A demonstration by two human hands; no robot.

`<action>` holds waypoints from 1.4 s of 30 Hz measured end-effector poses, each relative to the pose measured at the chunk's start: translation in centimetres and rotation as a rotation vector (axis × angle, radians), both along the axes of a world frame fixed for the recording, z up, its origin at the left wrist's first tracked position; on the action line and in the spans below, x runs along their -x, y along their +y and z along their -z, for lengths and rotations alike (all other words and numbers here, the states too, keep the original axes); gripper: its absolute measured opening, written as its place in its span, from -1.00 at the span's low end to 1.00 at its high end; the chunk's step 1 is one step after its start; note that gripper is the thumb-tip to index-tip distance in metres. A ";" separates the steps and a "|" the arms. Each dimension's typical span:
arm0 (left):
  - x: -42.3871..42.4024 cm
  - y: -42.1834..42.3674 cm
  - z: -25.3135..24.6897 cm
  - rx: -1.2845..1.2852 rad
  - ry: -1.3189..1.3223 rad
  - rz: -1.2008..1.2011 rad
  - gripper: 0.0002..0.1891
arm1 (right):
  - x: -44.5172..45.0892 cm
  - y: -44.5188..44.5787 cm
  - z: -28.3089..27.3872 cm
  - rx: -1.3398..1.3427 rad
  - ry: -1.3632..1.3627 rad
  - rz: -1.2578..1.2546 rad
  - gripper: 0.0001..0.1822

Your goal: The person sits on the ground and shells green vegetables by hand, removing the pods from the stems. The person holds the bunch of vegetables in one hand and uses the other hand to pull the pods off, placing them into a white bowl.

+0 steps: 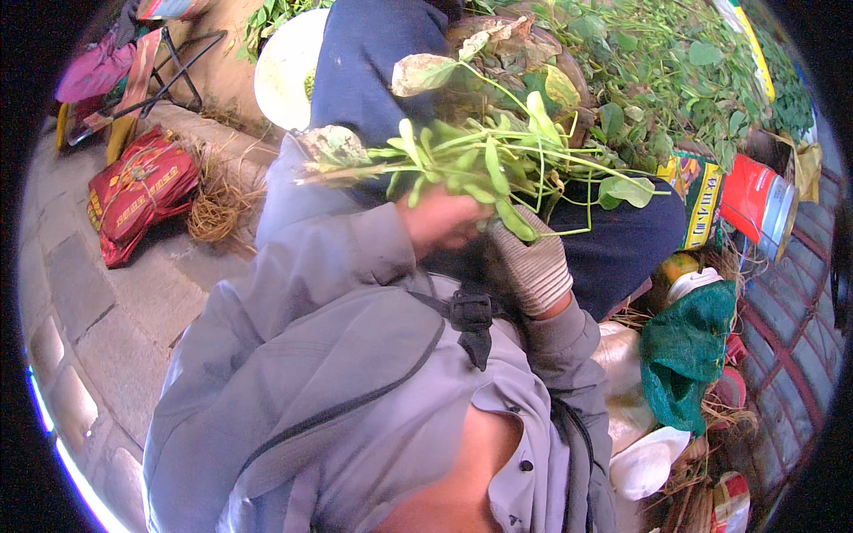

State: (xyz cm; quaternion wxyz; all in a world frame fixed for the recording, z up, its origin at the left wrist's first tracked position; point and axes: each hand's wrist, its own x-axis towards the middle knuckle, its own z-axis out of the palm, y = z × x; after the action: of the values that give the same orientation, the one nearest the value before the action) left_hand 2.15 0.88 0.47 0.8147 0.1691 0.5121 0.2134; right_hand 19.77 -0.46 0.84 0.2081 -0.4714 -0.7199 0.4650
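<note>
In the head view, a soybean plant (466,143) with plump green pods and a few browned leaves lies across in front of my lap. My right hand (530,263), in a ribbed knit glove, is closed around its stems, with the fingers partly hidden behind pods. My bare left hand (443,216) is blurred by motion just under the pods. Its fingers are curled against the plant, and whether they grip a pod cannot be made out. Beyond my left knee stands a white basin (283,73) with some green pods inside.
Cut soybean plants (666,80) are heaped at upper right, beside a round container (580,80) of dry leaves. A red can (760,200) and a green mesh bag (686,353) sit at right. Leftward are a red bag (146,193), twine (220,210) and a folding stool (180,73).
</note>
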 end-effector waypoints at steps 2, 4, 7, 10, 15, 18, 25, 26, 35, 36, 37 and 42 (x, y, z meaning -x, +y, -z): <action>0.0 -0.1 0.4 0.021 -0.066 -0.038 -0.77 | 0.3 0.1 -0.8 -0.037 -0.102 -0.028 -0.85; 0.0 -0.1 0.8 0.044 -0.114 -0.081 -0.84 | 0.8 0.1 -1.7 0.122 -0.178 0.046 -0.85; -0.2 0.2 0.6 0.067 -0.077 -0.137 -0.88 | 1.0 -0.1 -1.6 -0.115 -0.276 -0.016 -0.82; -0.3 0.3 0.1 0.061 -0.059 -0.212 -0.87 | 1.2 0.3 -2.3 -0.129 -0.422 -0.122 -0.76; -0.2 0.4 -0.9 0.080 -0.115 -0.203 -0.78 | 1.9 0.6 -3.8 0.269 -0.040 0.270 -0.76; 0.2 0.4 -0.6 0.072 -0.193 -0.175 -0.72 | 1.8 0.8 -3.9 0.234 -0.135 0.266 -0.76; 0.5 0.2 -1.1 0.089 -0.183 -0.152 -0.66 | 1.2 1.3 -3.2 0.288 0.008 0.300 -0.77; 0.7 0.1 -1.1 0.083 -0.185 -0.119 -0.66 | 1.1 1.4 -3.3 0.298 0.080 0.304 -0.75; 4.6 -0.6 -4.7 0.117 -0.301 0.001 -0.79 | 1.1 1.5 -3.4 0.410 0.178 0.374 -0.81; 5.2 -0.5 -5.6 0.143 -0.306 -0.015 -0.76 | 0.8 1.2 -3.0 0.461 0.222 0.390 -0.81; 6.3 -0.5 -6.0 0.082 -0.379 -0.064 -0.77 | 0.8 1.1 -2.7 0.512 0.265 0.406 -0.81; 13.0 2.7 -7.7 -0.096 -0.454 -0.570 -0.74 | 1.0 1.1 -2.6 0.604 0.252 0.436 -0.80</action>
State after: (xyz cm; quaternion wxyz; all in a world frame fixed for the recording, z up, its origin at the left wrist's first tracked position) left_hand -10.89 3.60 8.19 0.8067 0.0061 0.3340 0.4876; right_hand 18.79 0.67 3.42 0.2406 -0.5928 -0.4023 0.6548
